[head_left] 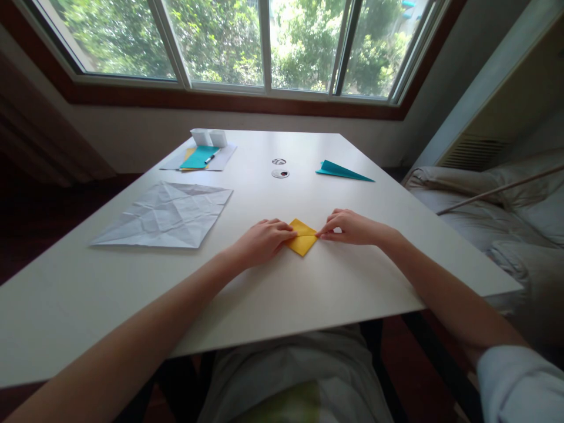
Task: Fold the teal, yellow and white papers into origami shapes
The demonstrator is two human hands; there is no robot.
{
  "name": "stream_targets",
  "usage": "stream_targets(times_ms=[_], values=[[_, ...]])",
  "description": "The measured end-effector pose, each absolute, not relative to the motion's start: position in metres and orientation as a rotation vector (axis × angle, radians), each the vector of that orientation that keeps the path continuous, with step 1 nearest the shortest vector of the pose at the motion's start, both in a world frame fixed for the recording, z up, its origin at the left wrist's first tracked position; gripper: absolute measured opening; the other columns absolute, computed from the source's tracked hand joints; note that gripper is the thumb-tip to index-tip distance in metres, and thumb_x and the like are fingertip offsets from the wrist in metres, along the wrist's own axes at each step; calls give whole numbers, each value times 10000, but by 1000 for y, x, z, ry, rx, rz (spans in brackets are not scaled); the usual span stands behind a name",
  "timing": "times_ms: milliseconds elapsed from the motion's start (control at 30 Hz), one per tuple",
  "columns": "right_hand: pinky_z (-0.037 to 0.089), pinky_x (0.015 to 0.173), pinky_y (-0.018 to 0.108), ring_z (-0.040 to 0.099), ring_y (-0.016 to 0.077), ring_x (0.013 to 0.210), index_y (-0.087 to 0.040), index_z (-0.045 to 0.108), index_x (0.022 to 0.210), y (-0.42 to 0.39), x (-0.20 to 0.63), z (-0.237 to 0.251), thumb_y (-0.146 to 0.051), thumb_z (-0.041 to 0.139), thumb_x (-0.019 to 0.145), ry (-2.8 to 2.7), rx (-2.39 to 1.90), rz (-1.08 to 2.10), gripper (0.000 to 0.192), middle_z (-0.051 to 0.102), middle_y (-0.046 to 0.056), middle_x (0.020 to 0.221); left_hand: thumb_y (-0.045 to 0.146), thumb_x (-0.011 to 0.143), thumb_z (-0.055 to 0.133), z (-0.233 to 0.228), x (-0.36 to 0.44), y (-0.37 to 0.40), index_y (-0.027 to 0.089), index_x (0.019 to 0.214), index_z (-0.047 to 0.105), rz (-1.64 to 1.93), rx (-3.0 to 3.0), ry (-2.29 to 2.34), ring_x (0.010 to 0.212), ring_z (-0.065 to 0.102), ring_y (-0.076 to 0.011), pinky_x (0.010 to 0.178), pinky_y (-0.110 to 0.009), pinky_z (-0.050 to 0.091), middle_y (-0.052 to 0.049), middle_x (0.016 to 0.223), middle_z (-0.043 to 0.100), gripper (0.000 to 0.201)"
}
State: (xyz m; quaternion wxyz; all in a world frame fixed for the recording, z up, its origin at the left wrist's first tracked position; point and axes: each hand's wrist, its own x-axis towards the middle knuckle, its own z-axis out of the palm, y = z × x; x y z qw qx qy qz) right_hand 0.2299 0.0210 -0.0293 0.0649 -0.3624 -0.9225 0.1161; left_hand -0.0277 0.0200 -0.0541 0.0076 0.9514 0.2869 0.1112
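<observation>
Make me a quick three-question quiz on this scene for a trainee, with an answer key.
1. True or false: the left hand has fingers resting on the folded yellow paper.
2. Multiple choice: what colour is the large creased sheet to the left of that hand?
A) teal
B) yellow
C) white
3. Short answer: what lies on the table just beyond the right hand?

Key: 1. True. 2. C. 3. A folded, pointed teal paper.
</observation>
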Motion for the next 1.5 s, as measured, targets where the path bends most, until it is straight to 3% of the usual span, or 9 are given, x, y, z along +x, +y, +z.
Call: stream_targets(times_ms=[133, 300, 600, 900, 1133, 1300, 1500], values=[[391, 672, 286, 557, 183, 777, -222, 712, 924, 19, 231, -27, -343, 506, 862, -2784, -1125, 327, 246, 690, 51, 796, 134, 852, 428, -53, -27, 19, 235, 1153, 583, 334, 2981, 894, 1007, 567, -187, 863, -338, 432, -40, 1154, 620, 353], [402, 691, 309, 554, 182, 720, -185, 705, 778, 15, 229, -27, -279, 500, 860, -2718, -1181, 102, 240, 674, 57, 725, 141, 867, 412, -53, -28, 19, 228, 1139, 590, 355, 2978, 879, 1018, 561, -184, 867, -334, 433, -42, 1149, 623, 336], [406, 827, 356, 522, 208, 921, -193, 628, 1090, 6, 205, -45, -259, 465, 886, -2632, -957, -12, 270, 640, 80, 973, 139, 866, 418, -56, -28, 20, 243, 1137, 586, 394, 3007, 874, 1010, 559, -190, 871, -353, 435, -43, 1109, 636, 335], [398, 827, 357, 518, 198, 909, -244, 594, 1144, 5, 200, -54, -254, 458, 892, -2702, -983, 77, 286, 611, 78, 1005, 121, 843, 435, -54, -31, 20, 224, 1133, 578, 384, 2992, 865, 1041, 547, -178, 891, -332, 425, -34, 1138, 624, 340], [406, 818, 352, 520, 195, 898, -241, 593, 1150, 6, 201, -55, -247, 457, 892, -2723, -961, 69, 291, 605, 82, 1014, 161, 862, 441, -38, -30, 11, 200, 979, 633, 242, 3219, 870, 952, 534, -210, 799, -344, 434, -59, 927, 631, 229], [411, 815, 362, 519, 197, 894, -243, 586, 1166, 6, 200, -55, -260, 455, 896, -2723, -965, 48, 301, 604, 85, 1009, 155, 862, 437, -39, -26, 8, 215, 1025, 622, 210, 3218, 942, 910, 531, -196, 746, -313, 436, -66, 922, 596, 254], [406, 819, 382, 525, 208, 909, -247, 598, 1152, 4, 199, -52, -307, 463, 894, -2729, -1010, 42, 298, 604, 93, 1030, 195, 859, 445, -34, -27, 8, 246, 933, 667, 184, 3166, 1035, 889, 529, -192, 711, -298, 426, -58, 890, 599, 239]])
